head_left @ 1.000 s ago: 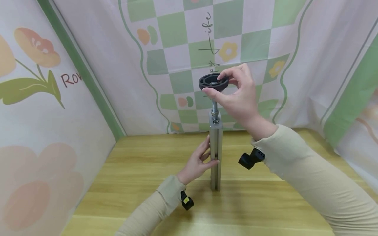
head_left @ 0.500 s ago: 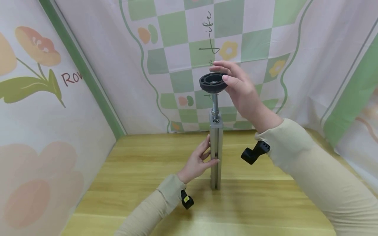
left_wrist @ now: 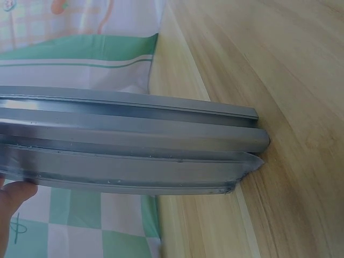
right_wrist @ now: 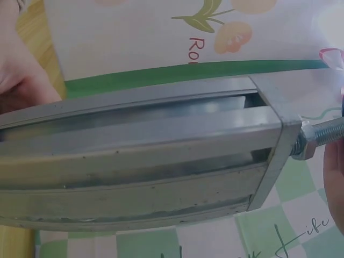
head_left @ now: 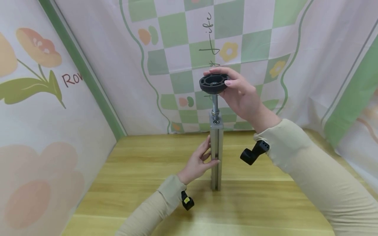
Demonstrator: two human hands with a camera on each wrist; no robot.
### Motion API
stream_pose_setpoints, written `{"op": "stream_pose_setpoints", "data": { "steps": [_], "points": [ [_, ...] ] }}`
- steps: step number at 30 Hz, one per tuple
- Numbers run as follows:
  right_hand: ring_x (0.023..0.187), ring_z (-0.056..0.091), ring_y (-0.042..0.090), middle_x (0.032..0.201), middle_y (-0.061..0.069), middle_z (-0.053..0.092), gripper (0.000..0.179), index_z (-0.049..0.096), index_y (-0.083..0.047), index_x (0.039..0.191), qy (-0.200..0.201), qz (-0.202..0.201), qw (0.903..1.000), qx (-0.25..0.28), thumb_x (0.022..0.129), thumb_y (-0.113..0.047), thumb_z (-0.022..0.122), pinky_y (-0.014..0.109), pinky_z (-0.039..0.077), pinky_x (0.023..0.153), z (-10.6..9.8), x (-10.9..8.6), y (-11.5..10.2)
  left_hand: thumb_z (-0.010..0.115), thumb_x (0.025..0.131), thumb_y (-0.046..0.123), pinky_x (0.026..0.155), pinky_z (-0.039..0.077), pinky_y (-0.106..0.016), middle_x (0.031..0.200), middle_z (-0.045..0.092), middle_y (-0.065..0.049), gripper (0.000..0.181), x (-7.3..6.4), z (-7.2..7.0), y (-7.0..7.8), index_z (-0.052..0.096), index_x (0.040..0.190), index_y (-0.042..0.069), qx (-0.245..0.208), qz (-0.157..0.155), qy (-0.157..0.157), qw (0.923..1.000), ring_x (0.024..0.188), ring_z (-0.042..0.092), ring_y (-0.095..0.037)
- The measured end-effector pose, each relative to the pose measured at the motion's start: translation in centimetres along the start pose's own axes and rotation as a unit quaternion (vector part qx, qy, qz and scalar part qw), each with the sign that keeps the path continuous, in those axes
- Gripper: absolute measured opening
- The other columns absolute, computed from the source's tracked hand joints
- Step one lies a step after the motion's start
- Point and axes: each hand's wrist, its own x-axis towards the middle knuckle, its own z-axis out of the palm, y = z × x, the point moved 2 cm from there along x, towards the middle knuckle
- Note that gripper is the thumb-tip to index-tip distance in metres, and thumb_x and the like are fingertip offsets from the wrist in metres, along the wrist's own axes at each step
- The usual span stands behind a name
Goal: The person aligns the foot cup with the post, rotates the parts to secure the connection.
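Post [head_left: 213, 146] stands upright on wooden table [head_left: 141, 157], in front of the person; left wrist view shows its lower end at the tabletop. Grey plate [head_left: 216, 125] caps the upper end. Threaded bolt [head_left: 215, 102] rises from plate, nut [head_left: 215, 113] low on it, black foot [head_left: 213, 88] on top, hollow side up. Left hand [head_left: 197, 164] holds post near mid-height from the left, thumb across near face; how far the fingers wrap behind, cannot tell. Right hand [head_left: 240, 98] grips foot from the right: thumb at near right rim, fingers round far rim. Checked cloth [head_left: 174, 65] hangs behind.
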Motion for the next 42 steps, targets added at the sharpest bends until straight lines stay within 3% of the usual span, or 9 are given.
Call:
{"op": "stream_pose_setpoints", "data": {
  "steps": [10,16,20,25,33,42],
  "points": [
    [0.116,0.051,0.024,0.124,0.009,0.056,0.031,0.065,-0.013,0.111,-0.013,-0.004,0.9998,-0.013,0.091,-0.007,0.043,0.027,0.044,0.098,-0.5,0.0,-0.1,0.061,0.085,-0.012,0.109,0.036,-0.039,0.158,0.01,-0.016,0.085,0.0,0.0,0.2,0.008,0.15,0.002,-0.005,-0.006,0.0,1.0,0.137,0.03,-0.038],
    [0.122,0.048,0.025,0.125,0.008,0.057,0.027,0.067,-0.014,0.11,-0.014,-0.014,0.9997,-0.016,0.092,-0.006,0.048,0.028,0.038,0.105,-0.4,-0.3,-0.3,0.06,0.084,-0.013,0.109,0.036,-0.04,0.157,0.012,-0.017,0.085,0.0,0.1,0.2,0.008,0.15,0.001,-0.008,-0.007,-0.001,0.9999,0.137,0.03,-0.038],
    [0.124,0.047,0.025,0.125,0.007,0.056,0.03,0.068,-0.015,0.106,0.001,-0.019,0.9987,-0.047,0.09,-0.001,0.047,0.027,0.037,0.106,-0.4,-0.4,-0.4,0.06,0.084,-0.013,0.109,0.036,-0.04,0.157,0.012,-0.017,0.084,0.0,0.1,0.1,0.009,0.15,0.001,-0.007,-0.01,0.0,0.9999,0.137,0.03,-0.038],
    [0.112,0.053,0.019,0.119,0.007,0.055,0.038,0.068,-0.017,0.105,0.025,-0.021,0.9951,-0.093,0.085,0.006,0.045,0.022,0.045,0.096,-0.3,-0.4,-0.7,0.06,0.085,-0.012,0.11,0.036,-0.039,0.157,0.011,-0.017,0.085,0.0,0.1,0.2,0.008,0.15,0.001,-0.009,-0.004,0.001,0.9999,0.137,0.03,-0.038],
    [0.098,0.059,0.016,0.109,0.006,0.056,0.037,0.062,-0.015,0.107,0.088,-0.007,0.9817,-0.169,0.08,0.01,0.055,0.019,0.053,0.083,0.5,-0.3,-1.3,0.06,0.084,-0.013,0.11,0.035,-0.038,0.158,0.009,-0.016,0.086,0.0,0.0,0.3,0.007,0.15,0.003,-0.01,0.013,-0.002,0.9999,0.137,0.029,-0.039],
    [0.095,0.059,0.016,0.104,0.005,0.058,0.037,0.055,-0.007,0.11,0.132,0.015,0.9593,-0.249,0.079,0.009,0.066,0.017,0.049,0.086,1.2,-0.5,-1.9,0.061,0.084,-0.014,0.109,0.036,-0.038,0.157,0.012,-0.016,0.087,-0.1,0.0,0.2,0.007,0.15,0.003,-0.012,0.018,-0.005,0.9998,0.137,0.03,-0.039]
  ]
}}
